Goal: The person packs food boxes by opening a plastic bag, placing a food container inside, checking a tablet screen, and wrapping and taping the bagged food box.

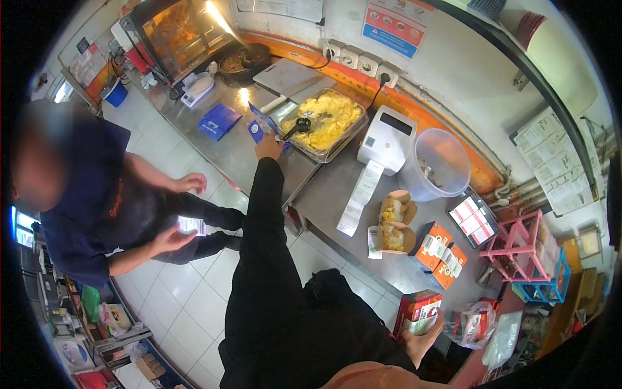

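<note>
My left hand (268, 147) reaches far forward, fingers closed at the near side of an opened blue carton (256, 131). Part of the carton is hidden behind that hand. Just beyond, a black scoop (299, 127) rests in a clear tray (332, 157) of yellow food, its handle pointing toward my left hand. Low on the right, my right hand (422, 338) grips a red box (418, 314) with a white label, near the counter's edge. Orange boxes (442, 254) with paper slips stand on the counter beyond it.
A co-worker (84, 188) stands at left holding a paper slip (191, 225). The counter holds a folded blue box (219, 121), a knife (275, 104), a white printer (387, 139), a plastic bucket (447, 146), filled open cartons (395, 237), a tablet (473, 218) and a pink rack (518, 246).
</note>
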A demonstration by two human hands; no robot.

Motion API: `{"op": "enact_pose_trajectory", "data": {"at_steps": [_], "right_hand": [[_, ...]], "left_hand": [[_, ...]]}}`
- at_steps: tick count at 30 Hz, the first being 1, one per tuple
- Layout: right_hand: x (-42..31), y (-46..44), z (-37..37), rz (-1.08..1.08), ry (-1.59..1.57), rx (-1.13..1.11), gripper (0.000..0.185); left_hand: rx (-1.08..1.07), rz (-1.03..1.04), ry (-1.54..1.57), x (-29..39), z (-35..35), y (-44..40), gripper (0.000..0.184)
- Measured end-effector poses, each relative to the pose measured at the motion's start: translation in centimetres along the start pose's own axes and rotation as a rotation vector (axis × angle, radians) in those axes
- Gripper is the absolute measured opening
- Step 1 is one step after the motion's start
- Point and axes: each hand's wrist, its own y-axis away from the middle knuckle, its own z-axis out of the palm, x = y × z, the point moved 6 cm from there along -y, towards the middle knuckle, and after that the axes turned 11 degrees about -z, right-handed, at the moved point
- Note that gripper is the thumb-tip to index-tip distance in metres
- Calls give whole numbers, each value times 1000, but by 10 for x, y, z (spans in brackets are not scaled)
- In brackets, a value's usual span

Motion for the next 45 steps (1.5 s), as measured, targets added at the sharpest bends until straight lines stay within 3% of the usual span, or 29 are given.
{"op": "enact_pose_trajectory", "data": {"at_steps": [2, 7, 9, 11, 12, 13, 15, 16, 18, 20, 21, 22, 24, 26, 27, 28, 30, 31, 33, 34, 40, 43, 45], "right_hand": [[2, 0, 1, -20, 8, 2, 90], [10, -6, 9, -71, 12, 31, 91], [3, 7, 0, -17, 3, 27, 91], [0, 1, -1, 19, -65, 61, 91], [7, 1, -3, -57, -43, 108, 90], [14, 2, -1, -22, -22, 130, 90], [17, 4, -1, -1, 38, 130, 89], [14, -1, 0, -16, 23, 126, 89], [15, -1, -3, -31, 17, 61, 89], [13, -6, -5, -60, -4, 18, 88], [15, -6, -7, -91, -6, 31, 88], [18, -8, -10, -118, -8, 53, 87], [27, -10, -21, -96, 22, 47, 87], [43, -4, -33, -105, 38, -9, 89], [57, 2, -41, -107, -55, 15, 88], [70, 9, -53, -108, -138, 55, 88], [89, 24, -89, -90, 2, 35, 89], [108, 36, -108, -39, 32, 33, 90], [143, 70, -145, 94, 59, 63, 92], [161, 88, -163, 163, 63, 81, 91], [266, 163, -251, 523, 142, 207, 91], [288, 146, -296, 424, 151, 240, 91], [293, 117, -324, 358, 141, 268, 88]], "left_hand": [[42, 101, -61, 0, -1, -1, 42], [-48, 89, -238, -19, 7, -16, 38], [-124, 87, -250, -47, 43, 29, 39], [210, 24, 580, -47, 23, 35, 45], [346, 92, 653, -41, 12, 59, 51], [363, -117, 630, -32, 10, 86, 57], [263, 4, 514, -11, 35, 139, 55], [187, 140, 605, 13, 31, 173, 51], [120, 520, 688, 90, -40, 253, 39], [-162, 699, 1009, 135, -30, 330, 38], [-572, 572, 1150, 154, -1, 376, 47], [-1127, 370, 1046, 173, 2, 420, 54], [-1734, 362, 901, 208, 12, 507, 62], [-2003, 465, 890, 229, -26, 569, 70], [-2310, 428, 866, 232, 15, 613, 83], [-2350, 343, 607, 235, -22, 616, 90], [-2317, 542, 505, 250, -23, 645, 86], [-2288, 526, 480, 258, -22, 665, 76], [-2315, 504, 341, 266, 4, 716, 72], [-2227, 502, 279, 272, 6, 741, 76], [-2078, 426, 314, 311, 14, 839, 63], [-1970, 342, 504, 328, 12, 837, 42], [-1771, 184, 664, 334, 22, 827, 38]]}}
